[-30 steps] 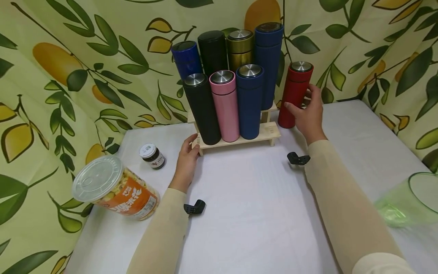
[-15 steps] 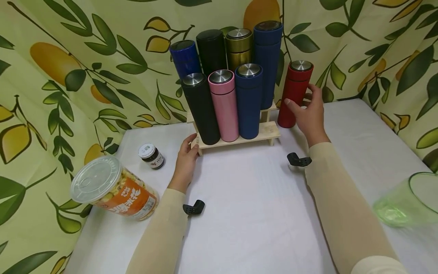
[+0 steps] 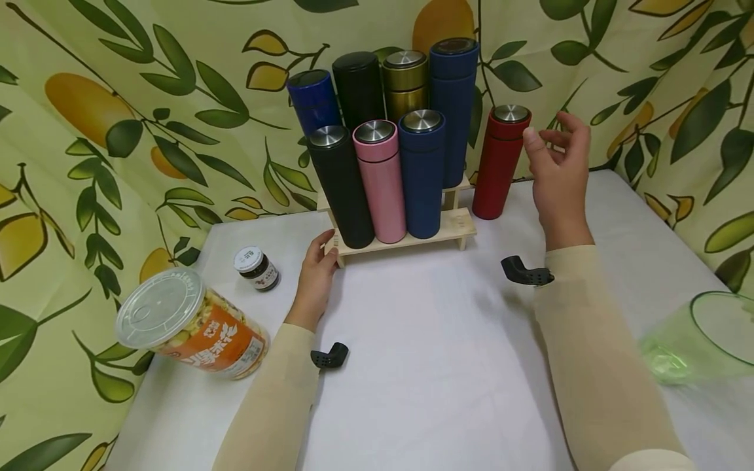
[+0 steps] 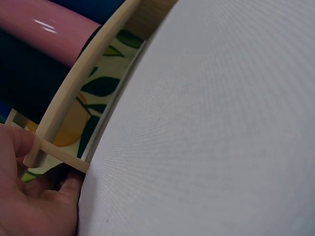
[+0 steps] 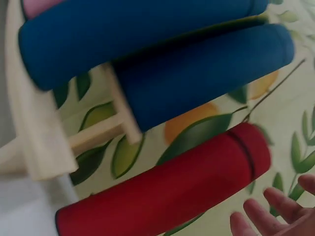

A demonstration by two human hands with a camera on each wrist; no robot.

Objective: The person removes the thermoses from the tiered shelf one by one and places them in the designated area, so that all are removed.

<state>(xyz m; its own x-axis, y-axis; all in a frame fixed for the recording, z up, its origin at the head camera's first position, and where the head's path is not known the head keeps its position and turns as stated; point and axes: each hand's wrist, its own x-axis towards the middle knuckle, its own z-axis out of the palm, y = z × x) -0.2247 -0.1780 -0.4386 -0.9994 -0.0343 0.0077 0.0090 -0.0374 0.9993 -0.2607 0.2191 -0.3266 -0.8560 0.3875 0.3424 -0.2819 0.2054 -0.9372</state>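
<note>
A two-tier wooden rack (image 3: pixel 465 222) holds a row of thermos bottles on each tier. My left hand (image 3: pixel 315 281) grips the rack's left end, thumb against the lower shelf end and fingers around the leg, as the left wrist view (image 4: pixel 34 206) shows. To the right of the rack a red thermos (image 3: pixel 501 167) stands upright on the table. My right hand (image 3: pixel 562 170) is beside its upper part, fingers loosely bent with nothing in them; in the right wrist view a gap separates the fingertips from the red thermos (image 5: pixel 167 187).
On the lower tier stand black (image 3: pixel 341 190), pink (image 3: pixel 381 186) and blue (image 3: pixel 422 180) thermoses; several more are behind. Left are a small dark jar (image 3: pixel 257 269) and a big popcorn tub (image 3: pixel 200 327). A green clear container (image 3: pixel 695 340) sits at right. Patterned cloth hangs behind.
My right hand has let go of the red thermos and moved up and to the right. The red thermos stays standing in place. My left hand keeps its hold on the rack.
</note>
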